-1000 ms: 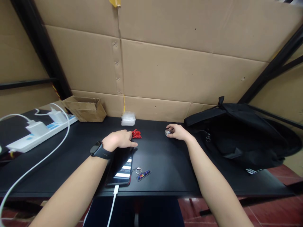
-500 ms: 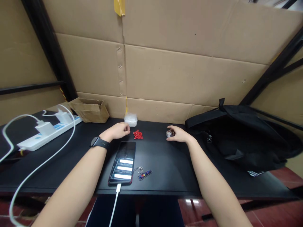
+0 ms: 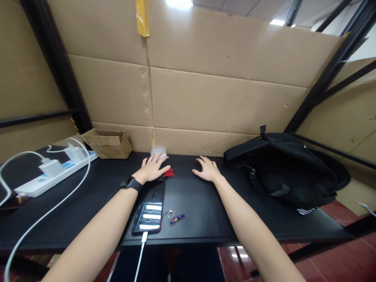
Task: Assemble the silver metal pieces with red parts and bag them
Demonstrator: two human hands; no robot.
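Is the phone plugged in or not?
The phone is plugged in: the plug of the white cable meets its near edge.

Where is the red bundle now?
In the head view, left of centre, the red bundle lies on the black table beside the left hand, beyond the phone.

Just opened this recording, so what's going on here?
A person has both bare hands spread open at a black desk. The left hand has its thumb by a small red pile and its fingertips near a clear plastic stack; contact is hard to tell. The right hand shows nothing in its grip. Nearer the person lie a phone, cable plugged in, and a keychain.
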